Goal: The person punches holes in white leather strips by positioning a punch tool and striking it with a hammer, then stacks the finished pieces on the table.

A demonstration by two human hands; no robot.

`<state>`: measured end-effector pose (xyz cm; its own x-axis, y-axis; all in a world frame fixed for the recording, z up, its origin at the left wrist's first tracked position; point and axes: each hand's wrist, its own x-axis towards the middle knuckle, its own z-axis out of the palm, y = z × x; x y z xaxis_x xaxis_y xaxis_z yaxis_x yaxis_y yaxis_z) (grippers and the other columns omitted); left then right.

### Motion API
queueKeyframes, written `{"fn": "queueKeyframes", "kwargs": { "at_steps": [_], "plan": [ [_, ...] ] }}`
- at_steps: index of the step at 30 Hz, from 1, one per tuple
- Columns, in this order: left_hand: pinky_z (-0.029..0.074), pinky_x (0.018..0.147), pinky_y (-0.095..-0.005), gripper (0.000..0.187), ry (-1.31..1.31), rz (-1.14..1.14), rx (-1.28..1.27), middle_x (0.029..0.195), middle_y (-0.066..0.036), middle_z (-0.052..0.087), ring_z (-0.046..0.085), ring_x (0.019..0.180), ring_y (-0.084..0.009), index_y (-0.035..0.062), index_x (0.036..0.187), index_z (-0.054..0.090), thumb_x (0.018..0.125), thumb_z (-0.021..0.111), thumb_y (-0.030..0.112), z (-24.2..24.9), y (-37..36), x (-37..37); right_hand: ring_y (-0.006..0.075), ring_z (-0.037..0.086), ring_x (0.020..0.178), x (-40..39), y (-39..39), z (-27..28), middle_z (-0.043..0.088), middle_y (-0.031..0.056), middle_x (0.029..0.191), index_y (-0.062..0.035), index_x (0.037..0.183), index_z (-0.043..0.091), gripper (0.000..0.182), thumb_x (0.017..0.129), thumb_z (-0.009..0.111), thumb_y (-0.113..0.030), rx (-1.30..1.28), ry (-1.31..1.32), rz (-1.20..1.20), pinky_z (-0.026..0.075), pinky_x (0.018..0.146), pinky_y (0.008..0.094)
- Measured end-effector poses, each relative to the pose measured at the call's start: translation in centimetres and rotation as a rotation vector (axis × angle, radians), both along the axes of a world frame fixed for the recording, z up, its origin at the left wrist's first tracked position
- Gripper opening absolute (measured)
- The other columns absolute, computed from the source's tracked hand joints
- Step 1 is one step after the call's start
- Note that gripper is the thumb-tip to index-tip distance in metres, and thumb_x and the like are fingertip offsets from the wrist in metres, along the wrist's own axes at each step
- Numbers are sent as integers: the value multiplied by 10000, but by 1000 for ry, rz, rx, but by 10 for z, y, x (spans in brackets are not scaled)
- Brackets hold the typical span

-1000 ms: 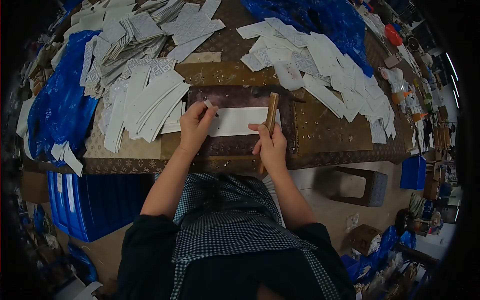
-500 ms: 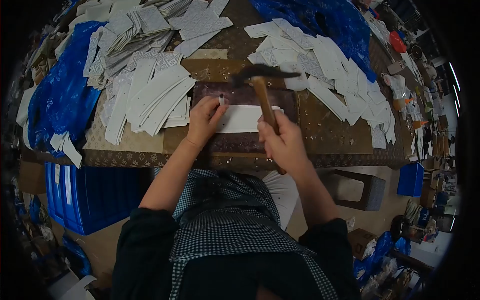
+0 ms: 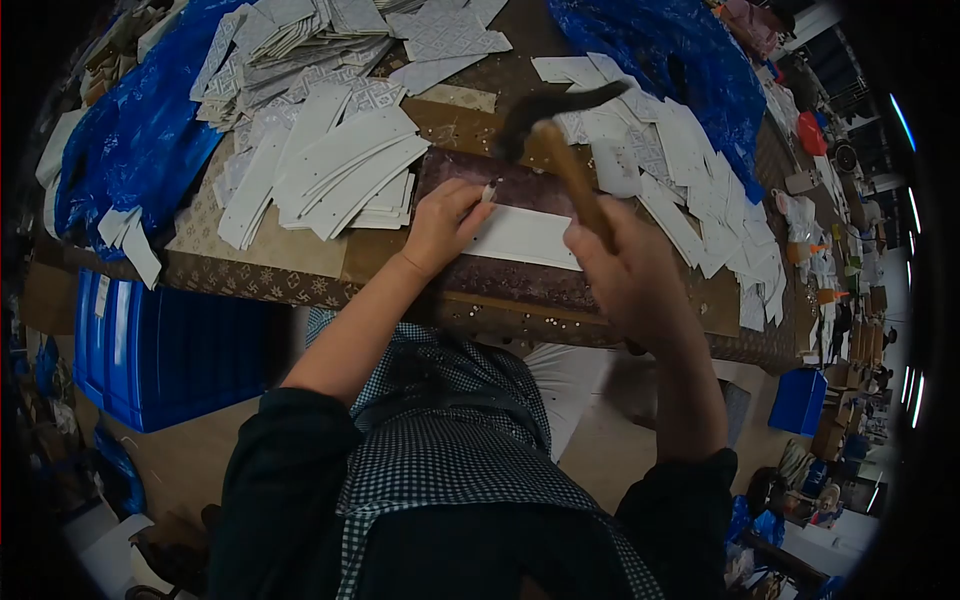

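The checked apron (image 3: 450,465) occupies the lower centre of the frame. A blue bin (image 3: 175,350) stands below the table edge at the lower left.

The patterned table covering (image 3: 260,282) spans the middle of the frame; small round bits are scattered along its front edge. The right hand (image 3: 632,265), right of centre, is closed around the wooden handle of a hammer (image 3: 578,185). The handle tilts toward the upper left; the dark head is raised above the work surface and blurred.

The left hand (image 3: 447,225), at centre, has its fingertips pinched on a small slim tool (image 3: 490,192) with a dark upper end. The tool is at the left end of a white strip (image 3: 525,238); contact between tool tip and strip cannot be determined. The strip lies flat across a dark reddish slab (image 3: 500,276) at frame centre.

Fanned white strips (image 3: 340,190) lie left of the slab. A loose pile of strips (image 3: 705,200) lies at right. Patterned pieces (image 3: 440,35) are heaped at the top, left of centre. Blue sheeting (image 3: 130,175) covers the upper left; a second blue sheet (image 3: 690,70) lies at the upper right.
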<state>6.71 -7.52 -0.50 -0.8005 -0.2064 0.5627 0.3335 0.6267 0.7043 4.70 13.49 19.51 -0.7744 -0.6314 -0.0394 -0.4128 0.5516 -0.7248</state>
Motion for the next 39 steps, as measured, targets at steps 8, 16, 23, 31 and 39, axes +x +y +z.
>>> {"fn": "queueKeyframes", "kwargs": {
  "at_steps": [8,16,23,31,39],
  "plan": [
    [503,660,-321,146,-26,-10,14,852,-101,642,627,748,-263,36,969,690,850,704,119,3,-1,0,36,476,481,14,-17,10,507,-2,622,-38,987,528,229,989,517,-267,-504,-24,-151,373,411,209],
    [508,679,-315,167,-81,2,-1,868,-105,640,629,761,-262,30,999,681,859,694,121,6,1,1,88,527,483,7,18,-74,599,37,739,-11,960,551,253,1000,527,-259,-210,-452,-300,415,437,254],
    [515,736,-296,200,-205,-94,44,959,-104,673,642,827,-211,31,1048,676,870,675,122,13,-5,-1,94,523,456,8,4,-168,704,140,1062,4,1009,517,276,1017,498,-271,-592,-410,-365,436,439,230],
    [481,638,-292,226,-408,130,276,721,-80,628,593,659,-157,-2,900,679,813,756,192,27,-12,-8,103,537,459,6,5,-169,706,143,1076,7,991,509,275,1017,493,-266,-624,-424,-416,454,446,234],
    [481,693,-248,160,-277,-41,425,840,-43,665,606,766,-109,4,983,700,861,709,108,14,-3,32,103,543,456,6,4,-174,709,133,1071,6,990,517,264,1013,496,-256,-637,-420,-421,457,447,235]
  ]
}}
